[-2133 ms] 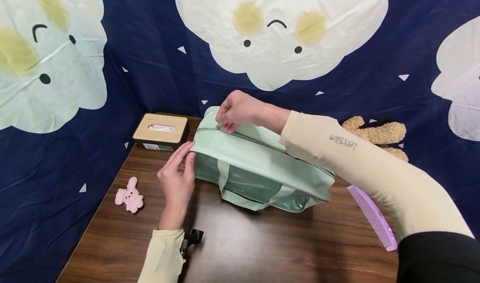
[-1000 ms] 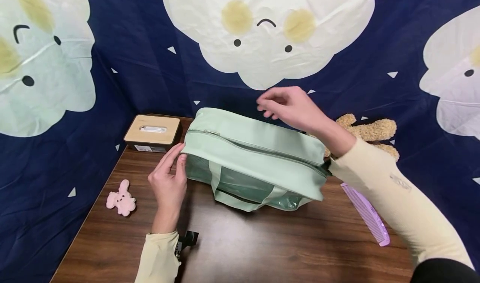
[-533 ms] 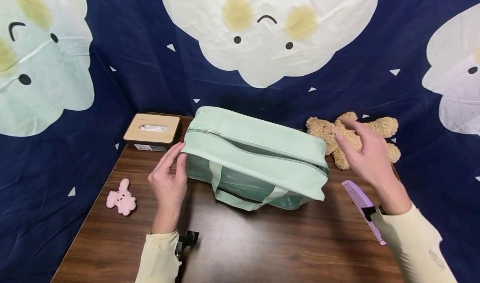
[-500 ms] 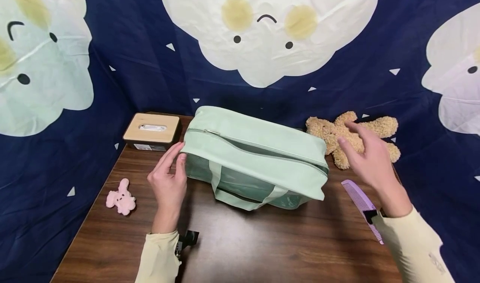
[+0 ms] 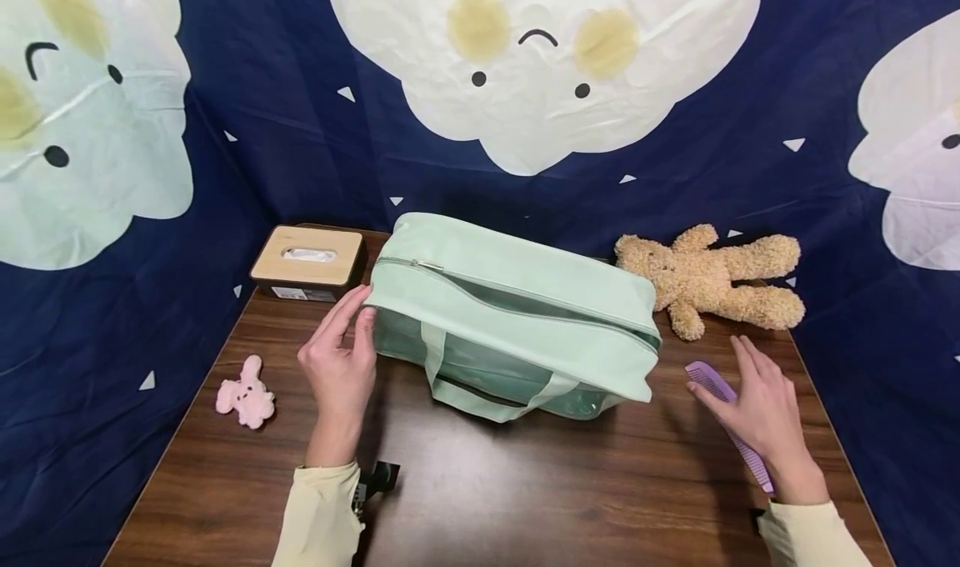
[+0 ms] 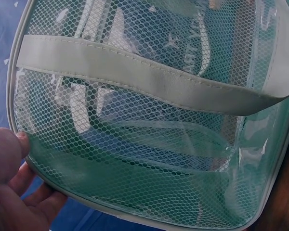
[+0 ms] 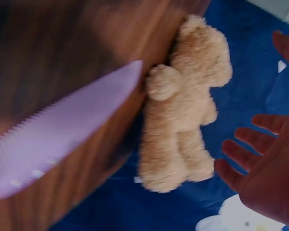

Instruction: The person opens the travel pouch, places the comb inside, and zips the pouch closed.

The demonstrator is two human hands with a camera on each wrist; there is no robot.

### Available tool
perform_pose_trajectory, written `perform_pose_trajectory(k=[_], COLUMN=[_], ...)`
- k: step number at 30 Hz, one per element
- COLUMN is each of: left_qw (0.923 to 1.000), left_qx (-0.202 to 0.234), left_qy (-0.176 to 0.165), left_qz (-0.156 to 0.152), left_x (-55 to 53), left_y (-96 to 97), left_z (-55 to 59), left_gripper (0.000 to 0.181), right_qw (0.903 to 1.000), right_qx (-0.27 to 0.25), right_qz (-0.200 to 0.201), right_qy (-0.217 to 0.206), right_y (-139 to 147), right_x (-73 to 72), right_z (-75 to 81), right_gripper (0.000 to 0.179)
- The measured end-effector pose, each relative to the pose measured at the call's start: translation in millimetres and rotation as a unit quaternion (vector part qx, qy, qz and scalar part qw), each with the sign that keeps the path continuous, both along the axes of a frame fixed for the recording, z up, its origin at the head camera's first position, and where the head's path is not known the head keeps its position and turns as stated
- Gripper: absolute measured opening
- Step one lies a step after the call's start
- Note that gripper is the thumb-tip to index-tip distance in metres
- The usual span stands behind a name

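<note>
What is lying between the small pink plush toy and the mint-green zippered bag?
In the head view, the person's left hand, over brown wooden tabletop; it pinches the bag.

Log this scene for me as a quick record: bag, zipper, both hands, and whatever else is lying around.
Bag: mint green, standing on the wooden table
Zipper: partly open, pull near the bag's left end
Left hand: pinches the bag's left edge
Right hand: fingers spread, holding nothing
Comb: purple, partly hidden by the right hand in the head view
Teddy bear: lying right of the bag
Pink plush toy: left side
Tissue box: back left
</note>
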State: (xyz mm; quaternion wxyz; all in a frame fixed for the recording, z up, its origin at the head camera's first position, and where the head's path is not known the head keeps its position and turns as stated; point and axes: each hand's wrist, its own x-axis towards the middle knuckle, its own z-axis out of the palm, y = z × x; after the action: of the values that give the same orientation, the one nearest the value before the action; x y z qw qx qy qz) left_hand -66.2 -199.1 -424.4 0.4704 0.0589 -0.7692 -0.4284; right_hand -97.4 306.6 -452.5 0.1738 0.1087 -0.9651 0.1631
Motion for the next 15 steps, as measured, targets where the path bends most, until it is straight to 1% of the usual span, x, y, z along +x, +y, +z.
perform_pose_trajectory(k=[3,6,10,15], left_qw=[1.0,1.0,1.0,1.0], left_qx=[0.001,0.001,0.001,0.004], left_qy=[0.003,0.002,-0.001,0.0], left_qz=[0.002,0.002,-0.001,-0.004], left_x=[1.9,3.4,3.6,2.0], left_y=[-0.2,-0.4,0.1,1.3], left_z=[-0.5,-0.7,-0.2,0.3], left_gripper=[0.021,0.02,0.02,0.021], right_qw=[0.9997,0.999,0.9965,0.9889], right_qx=[-0.001,0.002,0.015,0.032], right_qz=[-0.017,-0.034,-0.062,-0.09], right_qy=[-0.019,-0.028,-0.054,-0.114], right_y=[7.8,14.7,25.6,38.3], right_x=[7.5,14.2,22.1,30.2], right_z=[-17.2,-30.5,-39.6,-46.2], right_gripper=[0.096,0.094,0.091,0.09])
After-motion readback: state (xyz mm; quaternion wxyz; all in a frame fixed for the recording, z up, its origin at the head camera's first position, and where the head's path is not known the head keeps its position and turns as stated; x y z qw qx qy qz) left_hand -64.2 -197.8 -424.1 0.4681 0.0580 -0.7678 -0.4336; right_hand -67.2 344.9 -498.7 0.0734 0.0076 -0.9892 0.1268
